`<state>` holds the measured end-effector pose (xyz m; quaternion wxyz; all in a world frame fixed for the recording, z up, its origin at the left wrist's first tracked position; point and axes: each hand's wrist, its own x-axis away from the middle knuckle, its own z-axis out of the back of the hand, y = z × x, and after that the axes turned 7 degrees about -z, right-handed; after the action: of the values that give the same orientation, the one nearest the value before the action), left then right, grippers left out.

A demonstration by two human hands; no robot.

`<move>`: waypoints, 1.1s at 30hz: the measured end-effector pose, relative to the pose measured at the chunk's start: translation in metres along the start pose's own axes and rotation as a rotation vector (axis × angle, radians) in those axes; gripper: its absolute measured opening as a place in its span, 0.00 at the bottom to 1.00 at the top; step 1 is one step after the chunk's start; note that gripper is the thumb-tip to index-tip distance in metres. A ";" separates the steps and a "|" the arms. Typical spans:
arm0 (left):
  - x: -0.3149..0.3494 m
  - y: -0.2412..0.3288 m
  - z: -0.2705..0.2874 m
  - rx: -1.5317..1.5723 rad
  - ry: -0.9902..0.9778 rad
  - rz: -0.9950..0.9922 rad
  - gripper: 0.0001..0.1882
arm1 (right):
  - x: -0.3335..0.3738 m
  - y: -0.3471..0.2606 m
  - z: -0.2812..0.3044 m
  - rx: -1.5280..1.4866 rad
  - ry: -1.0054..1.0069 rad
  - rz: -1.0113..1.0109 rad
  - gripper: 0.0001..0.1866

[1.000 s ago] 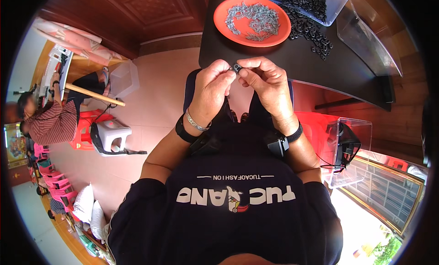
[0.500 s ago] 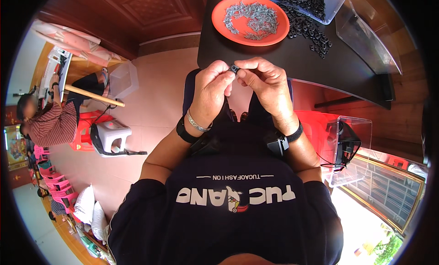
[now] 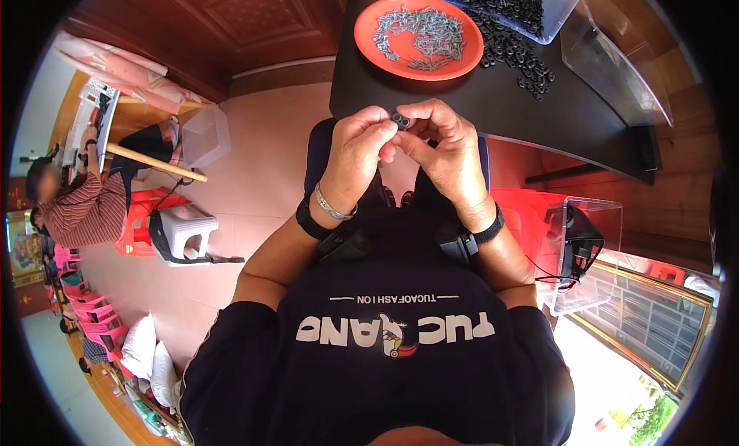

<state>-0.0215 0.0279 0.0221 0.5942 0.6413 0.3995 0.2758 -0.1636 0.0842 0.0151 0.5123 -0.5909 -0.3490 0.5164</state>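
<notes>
Between my two hands, in front of the table's near edge, is a small black oblong plastic part point(image 3: 400, 120) with two round holes or recesses. My left hand point(image 3: 359, 142) pinches its left end between thumb and fingertips. The thumb and bent forefinger of my right hand point(image 3: 443, 142) close around its right side; whether a screw sits in those fingers is hidden. Beyond my hands stands an orange-red plate point(image 3: 419, 71) holding many small silver screws point(image 3: 435, 38). Loose black parts point(image 3: 531, 73) of a similar kind lie right of the plate.
A clear bin point(image 3: 550, 30) at the far right of the black table point(image 3: 577, 123) holds more black parts. A clear plastic panel point(image 3: 616, 65) stands beside it. A stool with a clear box point(image 3: 593, 253) is at my right. Another person point(image 3: 85, 203) sits far left, near a white stool point(image 3: 188, 230).
The black part has turned so its two round recesses show more fully. My right thumb has dropped back slightly from its face. My left hand keeps its pinch.
</notes>
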 end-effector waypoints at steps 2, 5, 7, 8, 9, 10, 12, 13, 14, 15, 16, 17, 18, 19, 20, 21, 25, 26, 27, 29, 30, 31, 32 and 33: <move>-0.002 0.002 -0.002 0.000 -0.004 0.006 0.10 | 0.000 0.000 0.003 0.052 0.008 0.018 0.16; -0.003 -0.001 -0.005 0.001 -0.020 0.000 0.10 | 0.002 -0.001 0.007 0.064 -0.003 0.033 0.15; -0.006 -0.005 -0.010 0.015 -0.042 -0.027 0.10 | 0.002 -0.006 0.009 0.108 0.000 0.004 0.15; -0.004 -0.004 -0.009 -0.012 -0.009 -0.004 0.10 | 0.002 -0.009 0.006 0.065 0.003 0.004 0.15; -0.003 -0.006 -0.008 -0.037 0.022 0.020 0.10 | 0.003 -0.014 0.006 0.087 -0.006 -0.035 0.16; -0.003 -0.011 -0.007 0.014 0.012 -0.006 0.11 | 0.003 -0.011 0.005 0.102 -0.006 -0.028 0.16; -0.004 -0.015 -0.004 -0.016 0.010 -0.014 0.11 | 0.002 -0.006 0.003 0.155 0.001 -0.006 0.17; -0.004 -0.015 -0.004 -0.014 0.012 -0.005 0.11 | 0.002 -0.005 0.002 0.194 0.010 0.007 0.18; -0.004 -0.015 -0.007 0.014 0.029 0.010 0.11 | 0.002 -0.002 0.002 0.250 0.044 0.043 0.18; -0.004 -0.013 -0.008 -0.043 0.035 -0.005 0.12 | 0.001 -0.004 0.002 0.359 0.062 0.116 0.18; -0.005 -0.013 -0.008 -0.042 0.026 -0.005 0.12 | 0.001 -0.006 0.002 0.411 0.072 0.155 0.16; -0.005 -0.014 -0.008 -0.042 0.018 -0.004 0.13 | 0.001 -0.007 0.003 0.461 0.081 0.194 0.15; -0.007 -0.016 -0.007 -0.038 0.013 -0.009 0.13 | 0.001 -0.008 0.003 0.467 0.086 0.197 0.15; -0.008 -0.019 -0.006 -0.018 0.024 -0.011 0.14 | 0.001 -0.007 0.003 0.505 0.095 0.234 0.15; -0.009 -0.021 -0.006 0.001 0.036 -0.012 0.14 | 0.001 -0.007 0.004 0.542 0.104 0.269 0.14; -0.010 -0.021 -0.006 0.002 0.035 -0.013 0.14 | 0.000 -0.008 0.005 0.544 0.104 0.271 0.14; -0.011 -0.021 -0.009 -0.049 0.063 -0.054 0.15 | -0.001 -0.013 0.007 0.577 0.068 0.244 0.14; -0.011 -0.020 -0.010 -0.029 0.076 -0.051 0.15 | -0.001 -0.013 0.006 0.578 0.074 0.247 0.14; -0.011 -0.020 -0.011 -0.026 0.078 -0.052 0.15 | -0.001 -0.013 0.005 0.580 0.072 0.248 0.14; -0.010 -0.018 -0.012 -0.003 0.075 -0.075 0.15 | -0.002 -0.013 0.004 0.600 0.101 0.284 0.13; -0.010 -0.018 -0.012 0.000 0.076 -0.077 0.15 | -0.003 -0.012 0.004 0.603 0.099 0.285 0.13; -0.010 -0.018 -0.012 0.013 0.076 -0.074 0.15 | -0.003 -0.011 0.004 0.594 0.094 0.286 0.13; -0.010 -0.017 -0.013 0.026 0.076 -0.071 0.15 | -0.004 -0.010 0.004 0.584 0.089 0.287 0.12; -0.010 -0.017 -0.013 0.029 0.076 -0.070 0.15 | -0.004 -0.011 0.004 0.587 0.088 0.287 0.12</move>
<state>-0.0404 0.0261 0.0086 0.5787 0.6243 0.4480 0.2731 -0.1671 0.0841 0.0266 0.5974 -0.4830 -0.0760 0.6357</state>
